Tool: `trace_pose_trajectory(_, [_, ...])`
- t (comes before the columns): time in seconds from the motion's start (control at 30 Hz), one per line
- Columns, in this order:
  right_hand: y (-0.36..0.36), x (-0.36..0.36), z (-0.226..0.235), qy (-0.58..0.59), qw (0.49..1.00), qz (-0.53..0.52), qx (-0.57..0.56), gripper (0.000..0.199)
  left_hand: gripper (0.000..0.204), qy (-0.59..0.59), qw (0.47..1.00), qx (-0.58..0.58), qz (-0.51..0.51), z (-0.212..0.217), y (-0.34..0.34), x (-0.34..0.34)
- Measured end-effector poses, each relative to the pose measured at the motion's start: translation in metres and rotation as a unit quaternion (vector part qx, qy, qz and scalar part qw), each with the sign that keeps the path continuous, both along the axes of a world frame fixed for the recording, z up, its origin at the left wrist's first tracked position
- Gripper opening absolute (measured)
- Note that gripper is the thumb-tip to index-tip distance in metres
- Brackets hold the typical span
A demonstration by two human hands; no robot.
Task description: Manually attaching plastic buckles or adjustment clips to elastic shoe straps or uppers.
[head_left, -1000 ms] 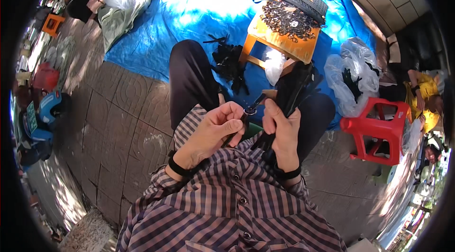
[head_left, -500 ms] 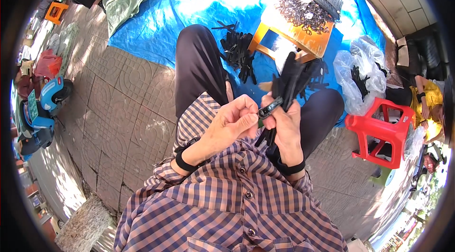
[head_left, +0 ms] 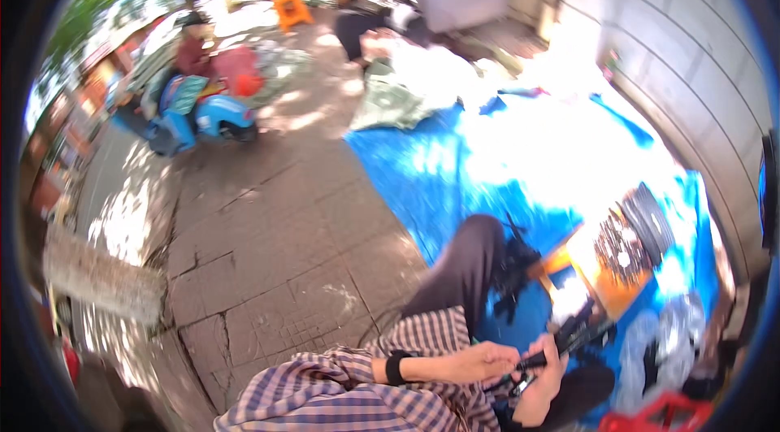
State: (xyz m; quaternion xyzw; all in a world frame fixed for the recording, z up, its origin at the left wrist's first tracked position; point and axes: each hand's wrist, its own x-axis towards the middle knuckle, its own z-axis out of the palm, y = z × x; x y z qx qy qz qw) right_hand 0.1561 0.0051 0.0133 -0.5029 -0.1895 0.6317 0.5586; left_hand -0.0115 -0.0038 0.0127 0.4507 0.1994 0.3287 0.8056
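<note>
My right hand [head_left: 546,371] is closed round a bunch of black straps [head_left: 581,336]; their ends stick out past the fingers, away from me. My left hand [head_left: 486,362] meets it with fingers curled, pinching at the near end of a black strap [head_left: 532,361]. Motion blur hides the fine detail between the fingertips. On the blue tarp past my knee lies a pile of more black straps [head_left: 512,265]. Beside it stands an orange stool [head_left: 621,295], its top bearing a heap of small dark shiny pieces [head_left: 617,249] and a black woven bag [head_left: 647,221].
A blue tarp [head_left: 426,188] covers the ground ahead. Clear plastic bags [head_left: 674,334] and a red stool [head_left: 662,416] are at the right. A blue scooter [head_left: 223,117] stands far left on the pavement. A tiled wall [head_left: 650,42] bounds the right; a person sits at the back.
The view has swung to the left and upward, so my hands and the tarp now appear lower right. Both hands stay together at the straps.
</note>
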Motion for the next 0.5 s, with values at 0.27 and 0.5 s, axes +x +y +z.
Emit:
trace_pose_trajectory(0.27, [0.006,-0.019,0.016,0.017,1.0,0.023,-0.005,0.022,0.023,0.065,0.993,0.031,0.095,0.005,0.0,-0.01])
trace_pose_trajectory(0.5, [0.008,-0.019,0.023,0.108,0.991,0.049,0.057,0.027,0.019,0.019,0.991,-0.012,0.128,0.011,0.018,-0.004])
